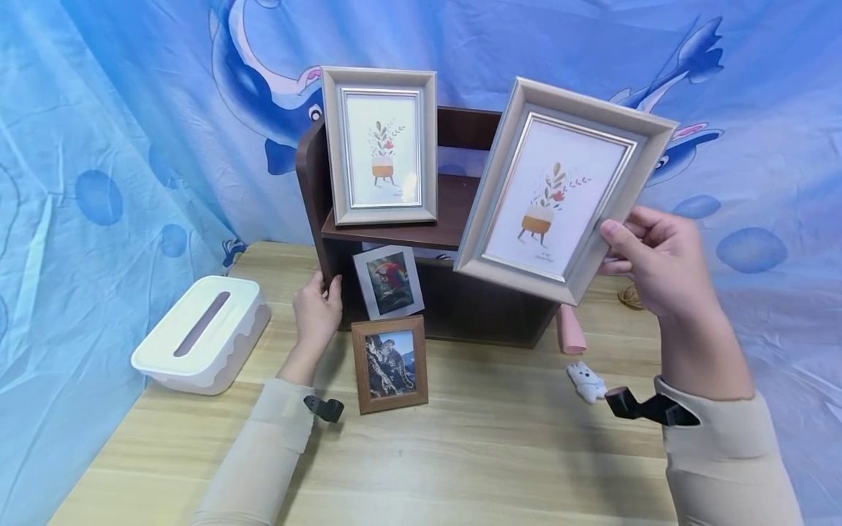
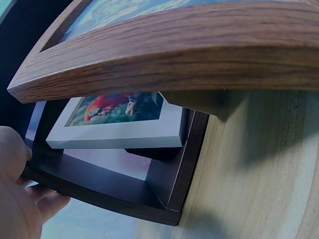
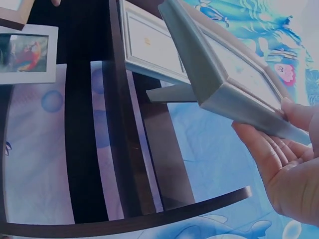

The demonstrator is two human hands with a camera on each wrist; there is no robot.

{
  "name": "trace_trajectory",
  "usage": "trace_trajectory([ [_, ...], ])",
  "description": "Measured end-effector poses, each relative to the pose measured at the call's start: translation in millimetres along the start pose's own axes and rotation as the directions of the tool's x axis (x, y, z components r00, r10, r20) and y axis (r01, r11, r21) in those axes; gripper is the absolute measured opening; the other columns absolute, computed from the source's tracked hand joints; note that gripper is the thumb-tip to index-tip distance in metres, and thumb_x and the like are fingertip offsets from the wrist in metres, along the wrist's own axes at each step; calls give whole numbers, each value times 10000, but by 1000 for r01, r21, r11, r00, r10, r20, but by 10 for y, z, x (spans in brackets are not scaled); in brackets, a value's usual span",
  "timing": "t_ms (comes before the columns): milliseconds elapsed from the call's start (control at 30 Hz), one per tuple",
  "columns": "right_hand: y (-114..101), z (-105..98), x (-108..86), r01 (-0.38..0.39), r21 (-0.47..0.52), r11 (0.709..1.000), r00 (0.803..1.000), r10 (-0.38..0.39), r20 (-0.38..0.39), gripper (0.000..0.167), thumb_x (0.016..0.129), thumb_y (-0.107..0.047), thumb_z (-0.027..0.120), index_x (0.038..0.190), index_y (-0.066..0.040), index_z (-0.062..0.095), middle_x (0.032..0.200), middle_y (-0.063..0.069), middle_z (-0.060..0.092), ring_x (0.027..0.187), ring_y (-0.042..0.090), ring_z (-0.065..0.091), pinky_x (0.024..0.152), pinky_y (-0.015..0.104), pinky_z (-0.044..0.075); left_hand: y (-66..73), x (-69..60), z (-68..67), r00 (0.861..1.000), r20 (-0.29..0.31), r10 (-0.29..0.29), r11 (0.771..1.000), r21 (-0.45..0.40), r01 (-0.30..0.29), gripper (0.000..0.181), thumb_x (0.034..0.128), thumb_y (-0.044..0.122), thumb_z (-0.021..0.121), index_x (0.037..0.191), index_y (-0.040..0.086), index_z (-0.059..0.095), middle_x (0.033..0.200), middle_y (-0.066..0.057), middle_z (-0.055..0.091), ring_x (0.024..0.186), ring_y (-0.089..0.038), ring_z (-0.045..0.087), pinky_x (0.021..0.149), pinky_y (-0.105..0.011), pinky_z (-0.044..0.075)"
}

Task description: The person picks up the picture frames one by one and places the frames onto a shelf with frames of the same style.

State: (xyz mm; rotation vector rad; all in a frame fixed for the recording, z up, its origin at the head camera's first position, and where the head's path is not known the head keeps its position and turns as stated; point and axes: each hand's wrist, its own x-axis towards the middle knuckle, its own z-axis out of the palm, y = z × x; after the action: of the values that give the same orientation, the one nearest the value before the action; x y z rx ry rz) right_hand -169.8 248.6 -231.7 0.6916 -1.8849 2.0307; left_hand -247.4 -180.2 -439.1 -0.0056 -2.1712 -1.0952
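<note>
My right hand [image 1: 677, 263] holds a grey-beige picture frame [image 1: 559, 191] with a potted-plant print by its right edge, tilted and raised before the right part of a dark brown shelf [image 1: 487, 307]. In the right wrist view, the thumb lies on its front and the fingers behind. A matching picture frame [image 1: 381, 150] stands at the left of the upper shelf. My left hand [image 1: 317, 315] grips the shelf's left side panel, thumb and fingers on opposite faces. Beside it are a white-framed parrot picture [image 1: 390, 281] in the lower compartment and a wooden-framed leopard picture [image 1: 391, 365] on the table.
A white tissue box [image 1: 204, 332] sits at the left of the wooden table [image 1: 487, 453]. To the right lie a pink roll [image 1: 571, 332], a small white animal figure [image 1: 587, 382] and a coil of twine [image 1: 630, 295]. A blue dolphin-patterned curtain [image 1: 158, 88] hangs behind.
</note>
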Motion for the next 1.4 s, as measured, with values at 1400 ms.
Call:
trace_trajectory([
  [1400,573,513,781,-209,-626,752,915,-76,-396,354,1062,-241,529,1323,-8,581,1247,143,689,987,121,630,880,265,528,2,8,-7,1000,2,17,1000,-4,-17,170,983,88,639,1056,-59,683,1041,-250,726,1006,-431,703,851,-552,578],
])
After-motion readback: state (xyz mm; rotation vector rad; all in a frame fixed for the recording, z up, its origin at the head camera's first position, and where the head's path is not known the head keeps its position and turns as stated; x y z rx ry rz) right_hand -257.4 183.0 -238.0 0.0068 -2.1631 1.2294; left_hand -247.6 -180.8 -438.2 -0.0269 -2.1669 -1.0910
